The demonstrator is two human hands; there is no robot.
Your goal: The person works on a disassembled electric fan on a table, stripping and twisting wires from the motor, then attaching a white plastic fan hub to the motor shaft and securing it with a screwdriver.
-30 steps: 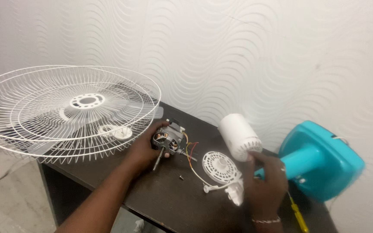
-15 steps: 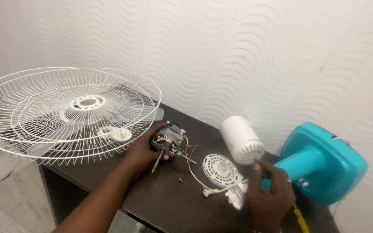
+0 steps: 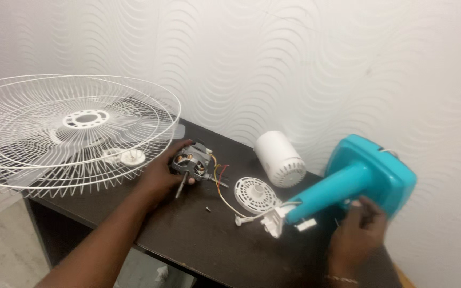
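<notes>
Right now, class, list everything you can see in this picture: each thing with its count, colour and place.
fan guards: two, white wire, stacked at the table's left end
fan motor: one, dark metal with coloured wires, table middle
round vented cover: one, white, right of the motor
cylindrical housing: one, white, by the wall
fan stand: one, turquoise, lying at the right
small screw: one, dark, near the motor
table: one, dark brown
left hand: on the motor
right hand: at the stand
</notes>
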